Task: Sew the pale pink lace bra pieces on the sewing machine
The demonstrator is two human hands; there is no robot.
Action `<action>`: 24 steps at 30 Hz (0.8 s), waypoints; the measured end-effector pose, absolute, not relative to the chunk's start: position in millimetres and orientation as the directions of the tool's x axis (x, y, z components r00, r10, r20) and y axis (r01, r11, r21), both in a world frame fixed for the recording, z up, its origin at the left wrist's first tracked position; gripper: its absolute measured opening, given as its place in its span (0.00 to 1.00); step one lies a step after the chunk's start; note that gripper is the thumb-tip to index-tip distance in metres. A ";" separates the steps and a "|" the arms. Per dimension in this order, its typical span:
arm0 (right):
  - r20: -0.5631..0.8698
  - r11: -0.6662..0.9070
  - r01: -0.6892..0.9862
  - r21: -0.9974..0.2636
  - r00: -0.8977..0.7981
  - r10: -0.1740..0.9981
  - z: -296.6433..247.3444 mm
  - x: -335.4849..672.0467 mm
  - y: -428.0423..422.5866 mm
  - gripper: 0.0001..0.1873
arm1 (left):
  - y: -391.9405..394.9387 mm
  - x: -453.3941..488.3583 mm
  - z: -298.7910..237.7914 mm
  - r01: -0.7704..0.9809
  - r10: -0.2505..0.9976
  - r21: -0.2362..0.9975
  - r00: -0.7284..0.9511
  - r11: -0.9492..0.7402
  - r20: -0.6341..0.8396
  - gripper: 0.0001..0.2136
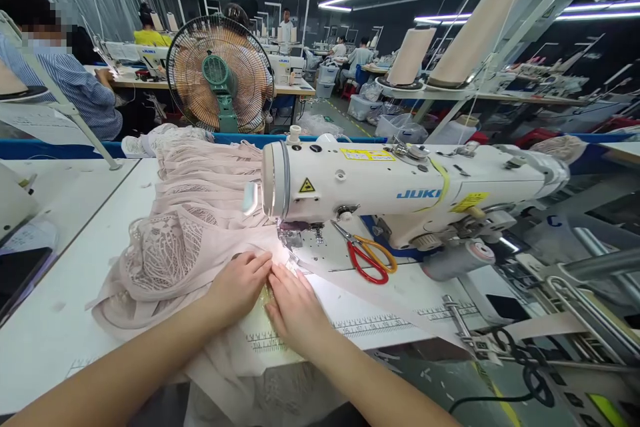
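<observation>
A beige lace bra (167, 250) lies bunched on the sewing machine's white bed, joined to a long pile of like pieces behind it. My left hand (244, 287) is closed on the bra's edge, fingers bent and pressed together just in front of the needle area. Beside it, touching at the fingertips, my right hand (296, 307) grips the same edge, thumb tucked toward the palm. The white JUKI sewing machine (365, 180) has its lit needle area right past my fingertips. A narrow beige strip (370, 297) runs from there toward the right. The fabric under my fingers is partly hidden.
Scissors with red and orange handles (373, 260) lie on the bed right of the needle. A grey thread cone (460, 260) rests beneath the machine arm. Behind the table stands a fan (220, 73). Large thread cones (413, 57) stand at back right. Several people work at other machines.
</observation>
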State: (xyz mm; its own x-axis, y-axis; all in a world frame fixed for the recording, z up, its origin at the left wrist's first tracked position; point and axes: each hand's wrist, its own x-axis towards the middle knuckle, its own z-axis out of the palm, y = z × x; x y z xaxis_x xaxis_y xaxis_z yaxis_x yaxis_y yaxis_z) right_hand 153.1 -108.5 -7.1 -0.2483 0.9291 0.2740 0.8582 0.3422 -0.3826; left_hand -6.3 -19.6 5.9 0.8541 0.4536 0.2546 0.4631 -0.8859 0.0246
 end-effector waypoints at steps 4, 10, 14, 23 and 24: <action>0.227 0.325 0.852 -0.412 -0.249 0.941 -1.7 152.8 -99.9 0.25 | -13.0 -5.3 8.4 0.473 0.458 0.002 0.852 -0.881 0.255 0.16; 0.231 0.320 0.844 -0.431 -0.239 0.943 -2.2 154.1 -94.1 0.25 | -7.5 -1.7 15.3 0.457 0.428 -0.047 0.860 -0.888 0.277 0.14; 0.264 0.347 0.835 -0.428 -0.251 0.931 -7.4 159.6 -96.9 0.25 | -5.0 -2.6 18.8 0.432 0.403 -0.051 0.873 -0.900 0.276 0.14; 0.344 0.396 0.807 -0.438 -0.257 0.903 -10.3 166.0 -101.4 0.22 | 0.4 -6.1 19.1 0.421 0.380 -0.100 0.881 -0.902 0.282 0.13; 0.346 0.398 0.808 -0.435 -0.258 0.902 -10.5 166.2 -101.9 0.22 | 1.3 -6.2 19.1 0.423 0.382 -0.108 0.883 -0.900 0.273 0.13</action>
